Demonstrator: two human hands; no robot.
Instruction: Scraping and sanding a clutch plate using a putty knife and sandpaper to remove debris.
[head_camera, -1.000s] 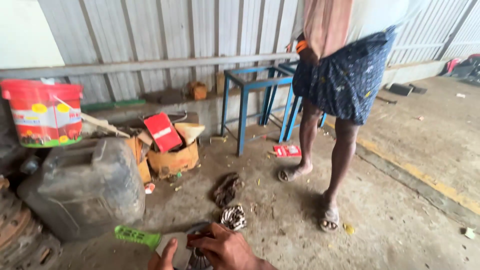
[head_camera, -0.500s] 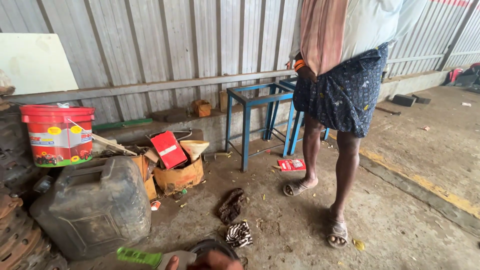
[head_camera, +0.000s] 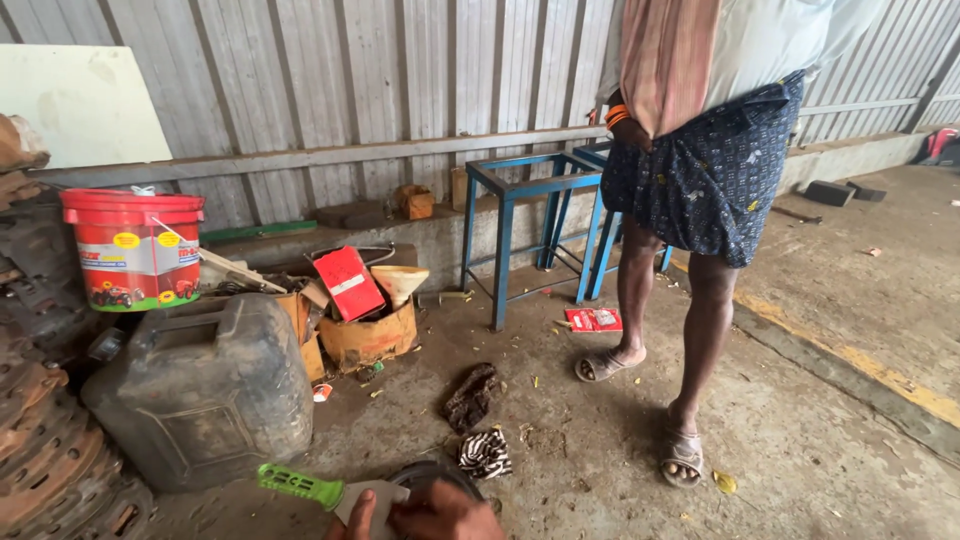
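At the bottom edge of the view, our hands are only partly visible. Our right hand lies knuckles-up, fingers curled over a dark round part on the concrete floor. Our left hand shows just a thumb and fingertip pinching the flat metal blade of a green-handled scraper, whose handle points left toward the grimy jerrycan. Just beyond lie a striped rag and a dark rag. Another person stands in sandals beside a blue metal stool. A red bucket sits at left.
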